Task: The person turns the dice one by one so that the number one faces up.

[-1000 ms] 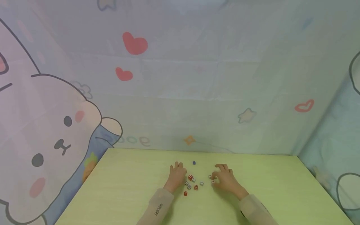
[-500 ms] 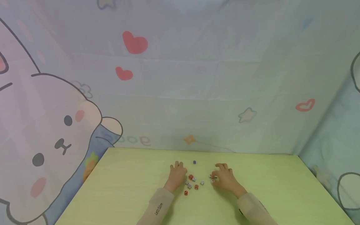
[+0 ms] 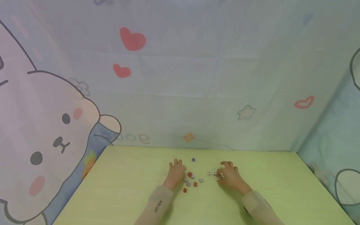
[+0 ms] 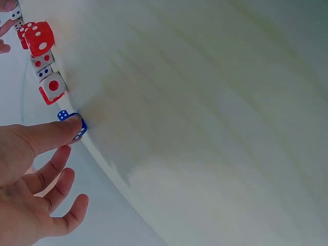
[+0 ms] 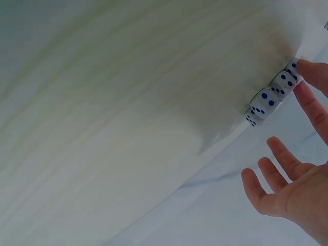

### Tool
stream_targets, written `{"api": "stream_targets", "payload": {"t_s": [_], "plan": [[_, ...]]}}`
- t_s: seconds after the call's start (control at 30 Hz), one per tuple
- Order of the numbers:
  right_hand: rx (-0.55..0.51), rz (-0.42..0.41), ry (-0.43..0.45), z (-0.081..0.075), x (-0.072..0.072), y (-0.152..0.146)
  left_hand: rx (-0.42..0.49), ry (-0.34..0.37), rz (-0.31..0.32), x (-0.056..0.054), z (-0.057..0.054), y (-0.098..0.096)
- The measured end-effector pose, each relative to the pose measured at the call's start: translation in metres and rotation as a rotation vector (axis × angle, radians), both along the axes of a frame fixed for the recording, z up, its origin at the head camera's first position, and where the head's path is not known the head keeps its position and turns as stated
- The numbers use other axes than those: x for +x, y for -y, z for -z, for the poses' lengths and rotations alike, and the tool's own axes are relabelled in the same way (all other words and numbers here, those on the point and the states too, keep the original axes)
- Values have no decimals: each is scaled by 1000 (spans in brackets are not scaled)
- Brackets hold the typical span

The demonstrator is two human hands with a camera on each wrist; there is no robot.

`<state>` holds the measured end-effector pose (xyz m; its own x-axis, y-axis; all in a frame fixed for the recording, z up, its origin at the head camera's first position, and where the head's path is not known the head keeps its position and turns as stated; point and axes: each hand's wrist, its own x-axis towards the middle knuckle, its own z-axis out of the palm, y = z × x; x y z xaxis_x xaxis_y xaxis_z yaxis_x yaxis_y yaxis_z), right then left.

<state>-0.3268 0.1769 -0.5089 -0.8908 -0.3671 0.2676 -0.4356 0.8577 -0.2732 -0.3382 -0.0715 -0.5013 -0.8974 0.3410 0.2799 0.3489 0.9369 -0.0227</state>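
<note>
My left hand (image 3: 175, 175) is at the left of the scattered dice. In the left wrist view its thumb presses on a blue die (image 4: 80, 134) low at the table, the other fingers loosely bent; what lies behind that die is hidden. My right hand (image 3: 230, 175) is beside several white dice (image 3: 209, 173). The right wrist view shows thumb and index finger pinching a white die with blue pips (image 5: 292, 65), at the end of a row of similar dice (image 5: 264, 102). The right hand's remaining fingers are spread and loosely bent.
Between the hands lie red dice (image 3: 195, 184) and white dice (image 3: 188, 184). A small blue die (image 3: 193, 159) sits farther back. The pale yellow table (image 3: 126, 175) ends at a printed cloth backdrop (image 3: 180, 78).
My right hand has shifted right along the table, and a white die at its fingertips has moved with it. The left hand stays in place; the head view has tilted slightly.
</note>
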Motion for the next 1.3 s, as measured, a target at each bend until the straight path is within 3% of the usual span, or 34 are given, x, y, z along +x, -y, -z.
{"api": "stream_targets", "payload": {"t_s": [0.43, 0.73, 1.07, 1.3], "plan": [[-4, -10, -5, 3, -4, 2, 3, 3, 2, -2, 1, -1], [-86, -52, -42, -8, 4, 15, -2, -14, -8, -2, 3, 0], [-44, -85, -14, -13, 5, 47, -1, -18, -11, 1, 3, 1], [-1, -76, -18, -8, 0, 59, -6, -35, -7, -1, 5, 1]]}}
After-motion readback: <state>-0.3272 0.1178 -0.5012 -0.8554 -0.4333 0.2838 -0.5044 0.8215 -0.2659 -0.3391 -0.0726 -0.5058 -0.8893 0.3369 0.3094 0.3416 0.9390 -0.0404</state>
